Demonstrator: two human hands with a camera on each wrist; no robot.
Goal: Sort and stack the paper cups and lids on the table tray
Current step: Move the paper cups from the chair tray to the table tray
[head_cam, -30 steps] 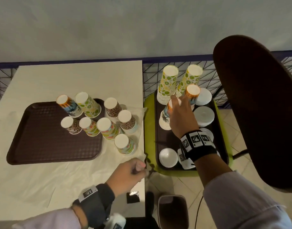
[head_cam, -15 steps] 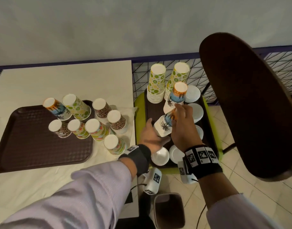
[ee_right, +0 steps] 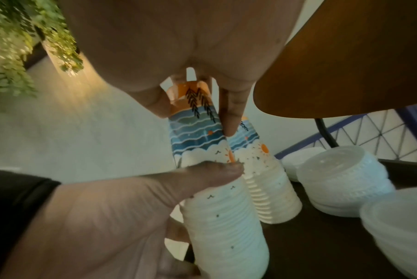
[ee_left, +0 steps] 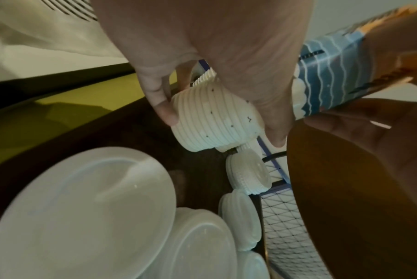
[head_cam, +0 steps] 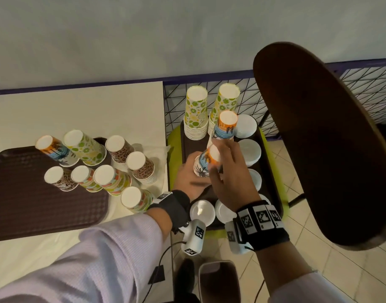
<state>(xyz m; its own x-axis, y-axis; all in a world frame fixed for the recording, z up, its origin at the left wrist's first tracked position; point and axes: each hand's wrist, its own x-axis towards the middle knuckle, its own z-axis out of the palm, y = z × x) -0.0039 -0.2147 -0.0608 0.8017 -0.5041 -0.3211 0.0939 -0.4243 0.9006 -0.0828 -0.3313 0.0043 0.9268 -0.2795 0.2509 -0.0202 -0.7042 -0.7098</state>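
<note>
Both hands grip the tilted beach-print cup stack [head_cam: 206, 163]: left hand [head_cam: 188, 178] at its rims, right hand [head_cam: 230, 173] at its upturned base.

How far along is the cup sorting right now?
Done: eight upside-down cup stacks on or beside the table tray. In hand: the left hand grips the rims and the right hand the top of a beach-print stack. Left: three cup stacks and the lids on the chair tray.
</note>
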